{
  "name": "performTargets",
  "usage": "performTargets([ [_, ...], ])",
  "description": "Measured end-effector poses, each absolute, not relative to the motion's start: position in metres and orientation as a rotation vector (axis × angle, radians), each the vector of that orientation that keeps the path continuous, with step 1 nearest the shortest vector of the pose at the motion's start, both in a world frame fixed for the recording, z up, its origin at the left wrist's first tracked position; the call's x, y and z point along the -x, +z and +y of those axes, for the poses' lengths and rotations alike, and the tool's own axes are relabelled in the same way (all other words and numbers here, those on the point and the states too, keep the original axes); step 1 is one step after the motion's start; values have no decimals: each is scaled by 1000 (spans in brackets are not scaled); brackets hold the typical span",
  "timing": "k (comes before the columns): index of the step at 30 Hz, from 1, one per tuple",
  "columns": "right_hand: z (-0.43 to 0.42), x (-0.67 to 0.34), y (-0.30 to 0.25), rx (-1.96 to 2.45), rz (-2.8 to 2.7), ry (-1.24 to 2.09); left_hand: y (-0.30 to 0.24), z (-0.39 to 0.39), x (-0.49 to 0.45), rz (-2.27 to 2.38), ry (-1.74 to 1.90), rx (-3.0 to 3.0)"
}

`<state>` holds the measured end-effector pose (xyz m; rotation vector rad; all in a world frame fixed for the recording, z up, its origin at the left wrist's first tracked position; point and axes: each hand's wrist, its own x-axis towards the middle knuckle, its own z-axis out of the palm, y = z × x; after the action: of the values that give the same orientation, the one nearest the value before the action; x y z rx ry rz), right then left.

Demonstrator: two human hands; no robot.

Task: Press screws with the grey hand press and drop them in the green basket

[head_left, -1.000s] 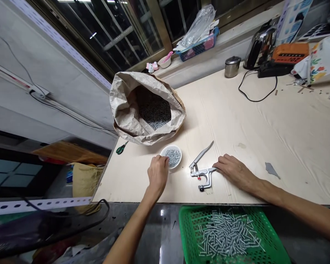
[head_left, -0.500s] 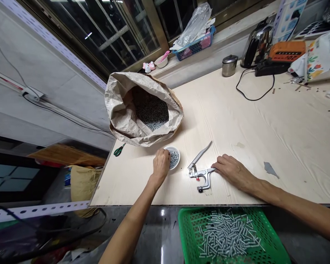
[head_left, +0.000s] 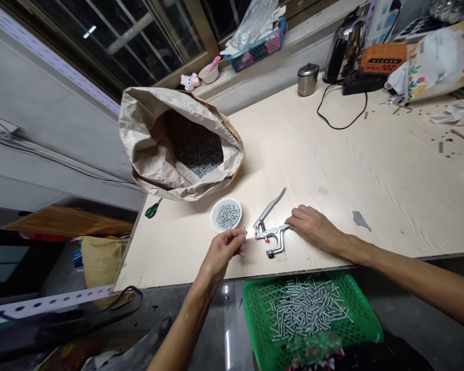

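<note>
With the one pair of pliers (head_left: 269, 233) as landmark, one right hand (head_left: 313, 226) pinched its handle end, one left hand (head_left: 222, 250) held one small metal piece (head_left: 245, 233) between closed fingertips just left of it, and one white bowl (head_left: 214, 220) stood farther left.

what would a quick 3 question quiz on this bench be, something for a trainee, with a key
1. Which hand is at the end of the grey metal tool?
2. True or false: the white bowl holds small metal pieces.
3. What colour is the basket at the bottom of the picture? A) blue B) green C) white

Key: 1. the right hand; 2. true; 3. B
</note>
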<state>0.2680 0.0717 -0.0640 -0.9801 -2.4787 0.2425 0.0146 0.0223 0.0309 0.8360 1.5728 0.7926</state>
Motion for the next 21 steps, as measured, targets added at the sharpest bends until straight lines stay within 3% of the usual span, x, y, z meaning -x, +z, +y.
performTargets([
  [5,73,-269,-63,952,-2506,148,9,2,-37,1510,649,-743],
  [14,67,-274,-49,874,-2544,-91,-13,-10,-49,1608,856,-678],
  [21,60,-273,-40,876,-2604,-3,-17,-16,-54,1704,821,-677],
])
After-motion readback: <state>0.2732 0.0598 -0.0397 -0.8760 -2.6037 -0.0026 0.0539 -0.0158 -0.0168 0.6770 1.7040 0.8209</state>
